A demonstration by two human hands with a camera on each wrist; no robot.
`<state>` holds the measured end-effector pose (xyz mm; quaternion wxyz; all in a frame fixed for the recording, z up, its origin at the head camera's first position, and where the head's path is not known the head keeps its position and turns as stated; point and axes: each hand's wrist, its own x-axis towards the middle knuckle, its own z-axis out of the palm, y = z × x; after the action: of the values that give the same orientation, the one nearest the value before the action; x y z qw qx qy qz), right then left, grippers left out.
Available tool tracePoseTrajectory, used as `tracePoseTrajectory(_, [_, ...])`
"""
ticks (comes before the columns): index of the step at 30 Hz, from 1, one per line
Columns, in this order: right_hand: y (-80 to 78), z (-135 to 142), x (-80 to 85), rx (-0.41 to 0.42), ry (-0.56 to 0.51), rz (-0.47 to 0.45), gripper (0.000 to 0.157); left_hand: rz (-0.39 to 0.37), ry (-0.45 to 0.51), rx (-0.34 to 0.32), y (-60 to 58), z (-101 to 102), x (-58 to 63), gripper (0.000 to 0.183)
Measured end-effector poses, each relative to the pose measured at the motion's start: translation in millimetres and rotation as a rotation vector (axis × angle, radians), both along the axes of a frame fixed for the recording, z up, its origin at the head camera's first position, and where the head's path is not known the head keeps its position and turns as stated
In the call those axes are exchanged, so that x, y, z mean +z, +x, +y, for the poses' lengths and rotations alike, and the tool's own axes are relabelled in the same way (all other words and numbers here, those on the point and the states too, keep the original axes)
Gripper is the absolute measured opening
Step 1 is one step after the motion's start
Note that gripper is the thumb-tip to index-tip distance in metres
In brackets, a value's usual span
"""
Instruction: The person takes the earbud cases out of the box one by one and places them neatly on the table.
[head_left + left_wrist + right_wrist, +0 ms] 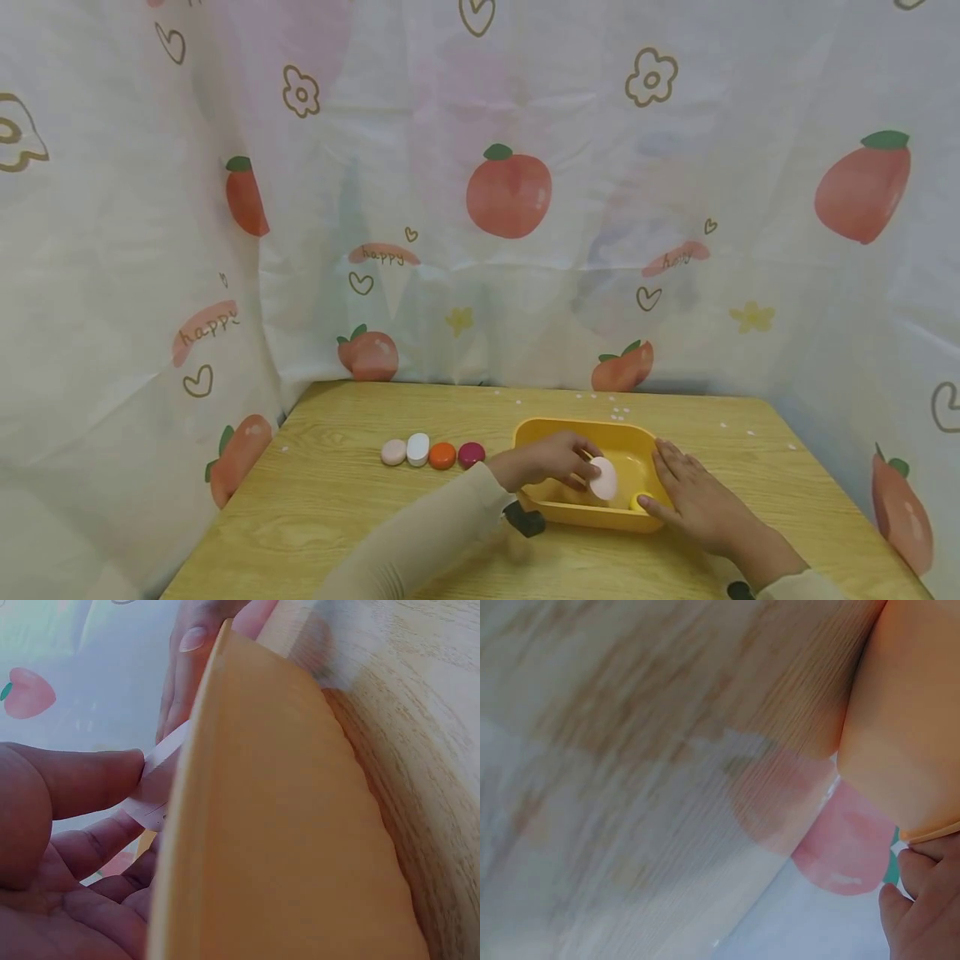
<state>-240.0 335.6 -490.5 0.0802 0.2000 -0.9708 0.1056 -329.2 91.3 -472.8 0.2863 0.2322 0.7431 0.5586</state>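
Note:
A pale pink, rounded flat piece (pixel 603 479) is pinched between the thumb and fingers of my left hand (pixel 557 461), inside the yellow plastic bin (pixel 585 515). The left wrist view shows the thumb on one face of this pink piece (pixel 155 780), partly hidden by the bin wall (pixel 277 795). At the bin's right end, my right hand (pixel 705 497) rests on the rim with its fingers straight. A small yellow round piece (pixel 637 502) lies in the bin's near right corner, beside the right thumb. In the right wrist view, the right hand's fingers (pixel 934 892) touch the rim.
Left of the bin stand several rounded pieces in a row: pale pink (pixel 393 452), white (pixel 417 450), orange (pixel 442 456) and magenta (pixel 471 454). Small white specks (pixel 617 414) dot the wooden table (pixel 337 517) behind the bin. A fruit-patterned curtain (pixel 450 292) hangs along the back and sides.

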Motion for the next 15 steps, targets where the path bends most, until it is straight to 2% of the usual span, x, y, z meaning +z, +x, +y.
tracePoseTrajectory(5, [1.5,-1.6,-1.0,0.009,-0.001,0.013,0.081,0.004,0.008,0.013,1.3,-11.8,7.2,0.016])
tracePoseTrajectory(15, [-0.3,-0.5,-0.3,0.016,0.018,0.034,0.080,0.008,0.033,-0.017,-0.3,-31.4,15.5,0.020])
